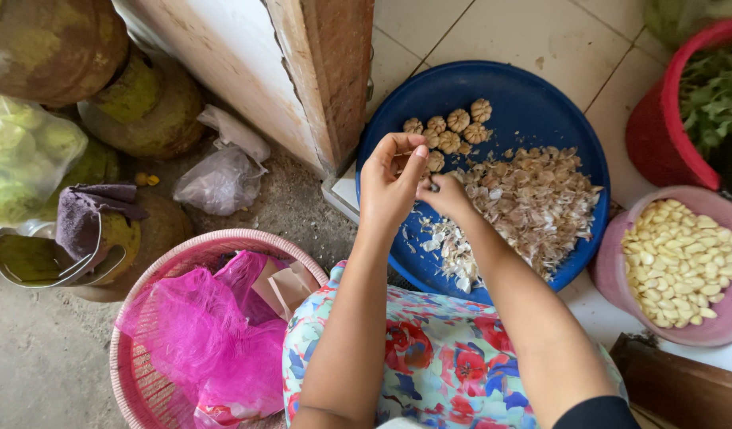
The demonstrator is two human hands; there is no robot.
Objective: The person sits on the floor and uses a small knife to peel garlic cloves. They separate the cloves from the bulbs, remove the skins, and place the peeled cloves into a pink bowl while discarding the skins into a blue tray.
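The left hand [390, 187] has its fingertips curled together in a pinch, and the right hand [445, 197] meets it, fingers closed on a small dark thing, likely a blade; the garlic clove between them is mostly hidden. Both hands work over the blue tray [533, 95], just beside the pile of skins [533, 202] and near the whole bulbs [453, 127]. With the fingertips pressed so close together, a slip could nick a finger or flick the clove to the floor. Peeled cloves [679, 262] fill the pink bowl [620, 294] on the right.

Pink basket [139, 373] with magenta netting [203, 334]; red basket [660, 127] of greens.
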